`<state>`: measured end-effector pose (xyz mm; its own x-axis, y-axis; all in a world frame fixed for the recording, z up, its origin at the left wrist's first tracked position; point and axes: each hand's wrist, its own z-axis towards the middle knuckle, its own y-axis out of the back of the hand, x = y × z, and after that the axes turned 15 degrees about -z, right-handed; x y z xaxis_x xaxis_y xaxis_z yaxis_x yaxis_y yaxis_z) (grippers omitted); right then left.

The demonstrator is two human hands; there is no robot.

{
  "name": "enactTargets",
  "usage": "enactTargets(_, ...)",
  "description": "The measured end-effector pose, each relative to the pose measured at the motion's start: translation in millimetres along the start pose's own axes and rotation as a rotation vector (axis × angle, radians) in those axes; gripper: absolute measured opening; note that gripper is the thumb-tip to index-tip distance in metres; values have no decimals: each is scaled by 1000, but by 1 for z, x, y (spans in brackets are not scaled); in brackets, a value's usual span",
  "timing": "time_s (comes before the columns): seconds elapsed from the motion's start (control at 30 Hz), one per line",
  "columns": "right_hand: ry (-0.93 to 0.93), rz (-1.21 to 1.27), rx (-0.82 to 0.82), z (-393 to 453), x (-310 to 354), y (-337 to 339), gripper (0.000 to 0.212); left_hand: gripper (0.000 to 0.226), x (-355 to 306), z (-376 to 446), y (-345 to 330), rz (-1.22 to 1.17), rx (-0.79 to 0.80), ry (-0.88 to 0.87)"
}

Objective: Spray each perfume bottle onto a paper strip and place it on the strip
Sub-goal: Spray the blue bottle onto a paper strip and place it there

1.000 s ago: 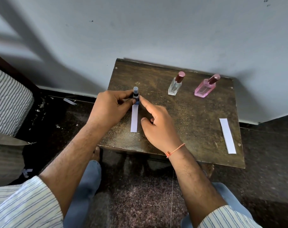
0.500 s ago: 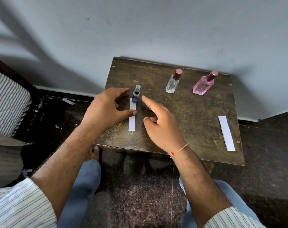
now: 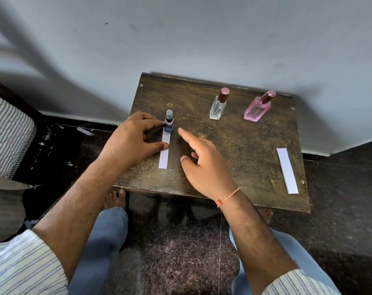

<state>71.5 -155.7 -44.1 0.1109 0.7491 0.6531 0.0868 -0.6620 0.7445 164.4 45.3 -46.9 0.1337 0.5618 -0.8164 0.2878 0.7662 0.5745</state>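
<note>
A small blue perfume bottle (image 3: pixel 169 122) stands upright on the far end of a white paper strip (image 3: pixel 165 151) on the dark wooden table (image 3: pixel 240 154). My left hand (image 3: pixel 134 143) lies beside it, one fingertip touching the bottle's left side and the thumb resting on the strip's left edge. My right hand (image 3: pixel 204 165) hovers just right of the strip, fingers spread and holding nothing. A clear bottle (image 3: pixel 219 104) and a pink bottle (image 3: pixel 257 107), both with maroon caps, stand at the back. A second paper strip (image 3: pixel 287 170) lies at the table's right edge.
The table stands against a pale wall (image 3: pixel 202 35). A striped cushion (image 3: pixel 6 133) sits to the left. My knees in blue jeans and bare feet are under the near edge, on a dark floor (image 3: pixel 346 209) with paper scraps (image 3: pixel 85 131).
Both hands have let go of the blue bottle, which now stands on the strip. My right hand has drawn back to the right; my left thumb has come down onto the strip.
</note>
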Motion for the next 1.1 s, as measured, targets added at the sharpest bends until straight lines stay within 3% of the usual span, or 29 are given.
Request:
enactTargets(0.27, -19, -74, 94, 4, 9, -6, 72, 61, 6, 3, 0, -1, 15, -10)
enactTargets(1.1, 20, -53, 37, 10, 9, -8, 70, 64, 1, -1, 6, -34, -4, 2)
